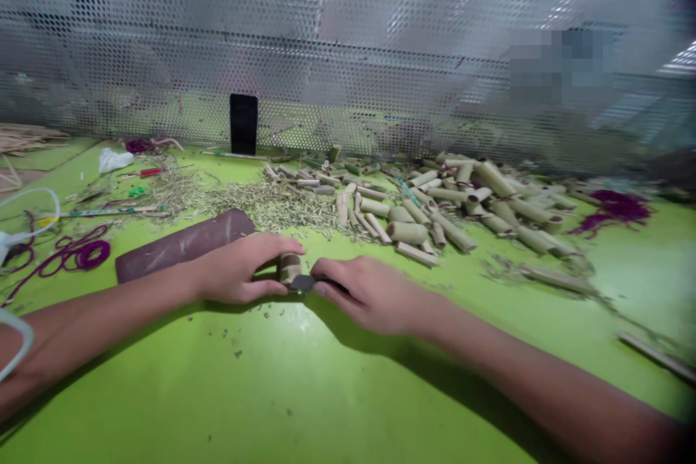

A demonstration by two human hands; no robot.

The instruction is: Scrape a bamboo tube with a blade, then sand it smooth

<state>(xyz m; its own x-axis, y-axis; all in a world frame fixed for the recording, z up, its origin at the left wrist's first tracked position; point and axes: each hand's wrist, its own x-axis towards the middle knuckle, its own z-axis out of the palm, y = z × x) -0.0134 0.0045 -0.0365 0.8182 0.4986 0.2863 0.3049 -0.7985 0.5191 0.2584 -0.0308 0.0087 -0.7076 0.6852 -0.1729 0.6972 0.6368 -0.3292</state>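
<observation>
A short piece of bamboo [290, 268] stands on the green table, between the thumb and fingers of my left hand [239, 268]. My right hand [370, 290] is closed round a dark tool with a short, flat, rounded end [302, 283]. That end touches or nearly touches the lower right side of the bamboo; its handle is mostly hidden in my fist. Just behind my left hand and forearm lies a brown sheet of sandpaper [182, 243], slightly curled. Small dark crumbs are scattered on the table in front of my hands.
Several bamboo tubes [494, 192] are heaped at the back right, beside a pile of shavings [261, 206]. A black phone [243, 123] leans on the perforated metal screen [348, 72]. Purple cord [90, 254] lies left, purple thread [614, 210] right. A bamboo strip [657, 357] rests at the right.
</observation>
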